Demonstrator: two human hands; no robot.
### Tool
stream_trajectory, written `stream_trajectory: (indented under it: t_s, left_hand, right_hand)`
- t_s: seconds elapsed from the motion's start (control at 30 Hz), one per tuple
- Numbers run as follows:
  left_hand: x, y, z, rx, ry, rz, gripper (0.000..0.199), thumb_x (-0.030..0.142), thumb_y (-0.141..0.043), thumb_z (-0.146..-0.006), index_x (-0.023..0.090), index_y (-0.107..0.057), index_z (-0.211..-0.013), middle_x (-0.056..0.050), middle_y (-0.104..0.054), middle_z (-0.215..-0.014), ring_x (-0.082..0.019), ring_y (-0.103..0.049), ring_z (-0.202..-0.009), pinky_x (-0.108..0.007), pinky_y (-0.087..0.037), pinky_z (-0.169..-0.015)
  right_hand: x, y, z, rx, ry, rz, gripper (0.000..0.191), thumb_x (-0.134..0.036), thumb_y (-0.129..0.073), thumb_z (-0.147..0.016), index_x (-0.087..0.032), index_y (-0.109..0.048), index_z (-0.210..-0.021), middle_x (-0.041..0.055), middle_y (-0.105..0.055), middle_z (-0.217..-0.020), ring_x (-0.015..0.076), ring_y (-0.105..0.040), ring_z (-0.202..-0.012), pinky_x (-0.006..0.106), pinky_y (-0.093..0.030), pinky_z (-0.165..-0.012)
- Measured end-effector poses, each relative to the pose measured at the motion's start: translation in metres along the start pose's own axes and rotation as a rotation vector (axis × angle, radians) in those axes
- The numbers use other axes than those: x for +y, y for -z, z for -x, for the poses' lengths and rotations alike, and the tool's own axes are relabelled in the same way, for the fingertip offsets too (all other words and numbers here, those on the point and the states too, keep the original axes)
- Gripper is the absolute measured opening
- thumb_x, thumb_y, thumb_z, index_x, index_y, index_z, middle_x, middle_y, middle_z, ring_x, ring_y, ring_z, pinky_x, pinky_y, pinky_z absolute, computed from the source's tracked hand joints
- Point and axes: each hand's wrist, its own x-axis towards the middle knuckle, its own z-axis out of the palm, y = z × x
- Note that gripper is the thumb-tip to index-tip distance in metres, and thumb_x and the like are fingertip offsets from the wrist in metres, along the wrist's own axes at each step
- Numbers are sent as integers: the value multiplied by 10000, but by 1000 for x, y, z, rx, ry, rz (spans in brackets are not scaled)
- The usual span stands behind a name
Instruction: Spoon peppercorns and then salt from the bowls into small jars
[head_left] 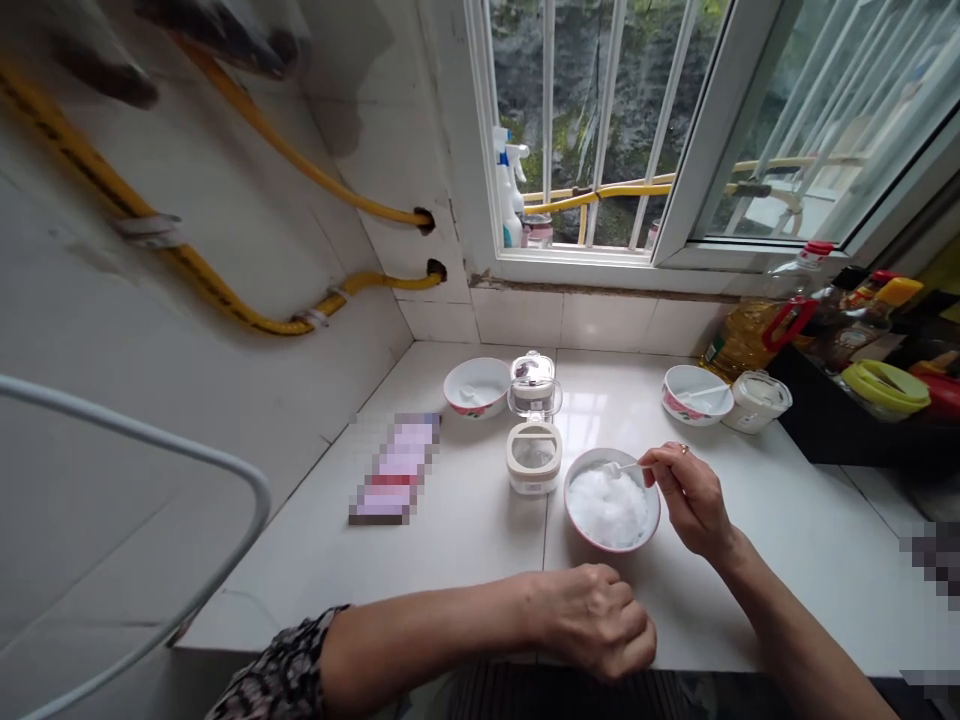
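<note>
My right hand (pixel 690 495) pinches the handle of a small white spoon (pixel 616 469). The spoon's bowl rests at the heap of white granules (pixel 611 508) in a white, pink-rimmed bowl (pixel 577 530). Close in front of me, my left hand (pixel 596 620) is curled into a loose fist near the counter's front edge, apart from the bowl; no object shows in it. Left of the bowl stands a clear seasoning jar (pixel 534 475) with its lid (pixel 534 375) flipped up behind it. Another white bowl (pixel 478 388) with something white inside sits behind the jar to the left.
At the back right are a flowered bowl (pixel 697 400) with a white spoon, a closed white jar (pixel 759 400) and an oil bottle (pixel 750 320). A black rack (pixel 802 410) of seasonings stands beyond. A blurred-out pink item (pixel 401 465) lies left on the counter (pixel 450 560).
</note>
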Motion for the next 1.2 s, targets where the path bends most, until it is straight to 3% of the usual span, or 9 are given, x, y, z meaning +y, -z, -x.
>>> stream_trajectory:
  t_s: [0.1,0.2,0.3,0.47,0.67,0.83,1.07,1.2]
  left_hand:
    - [-7,3,9,79,55,-24,92,113,-587,-847,112,-635,-770,35,-408,-569,-89,-439,-465,-246,-325,-418]
    - [-12,8,13,230,104,-92,153,108,-610,-853,78,-674,-989,57,-429,-563,-75,-422,-441,-224,-349,-406]
    - [-12,10,12,227,239,-131,281,90,-590,-868,45,-647,-1139,62,-451,-550,-84,-447,-443,-224,-364,-399]
    - [-12,13,11,252,308,-132,199,93,-574,-881,36,-661,-1050,33,-519,-574,-96,-499,-476,-242,-364,-394]
    - [-19,22,12,249,267,-184,126,100,-610,-870,51,-672,-968,32,-516,-613,-81,-486,-489,-249,-327,-393]
    - [-14,19,9,160,269,-173,222,113,-565,-900,20,-659,-1079,-8,-542,-699,-98,-521,-548,-254,-370,-421]
    - [-11,17,9,176,318,-203,278,97,-533,-898,4,-639,-1138,13,-485,-658,-107,-492,-508,-265,-333,-384]
    - [-12,19,9,176,288,-212,248,107,-563,-885,7,-660,-1090,11,-489,-661,-100,-495,-511,-259,-332,-397]
  right_hand:
    - [-1,1,0,-7,-17,-20,197,-117,-432,-962,-213,-604,-976,9,-590,-672,170,-554,-618,318,-455,-609]
    - [-3,1,0,3,-21,-47,207,-96,-434,-956,-210,-603,-991,5,-582,-676,165,-547,-619,310,-452,-604]
    - [-3,1,0,20,-43,-59,214,-84,-434,-957,-213,-602,-985,2,-580,-680,160,-543,-622,306,-447,-605]
    - [-2,1,2,58,-85,-94,201,-117,-438,-967,-220,-611,-970,-3,-576,-669,161,-541,-612,313,-438,-604]
    - [-4,1,4,33,-92,-83,196,-107,-425,-967,-215,-587,-942,-9,-550,-660,155,-521,-606,307,-426,-599]
    - [-6,0,1,-19,-32,-2,167,-89,-446,-944,-217,-544,-902,-3,-556,-665,159,-510,-610,307,-427,-596]
    - [-4,-2,-3,-30,-4,84,176,-47,-505,-907,-219,-538,-930,-1,-575,-687,157,-523,-623,297,-443,-597]
    - [-7,0,-4,-50,167,129,260,-10,-468,-873,-206,-568,-1011,21,-609,-697,172,-525,-628,317,-451,-608]
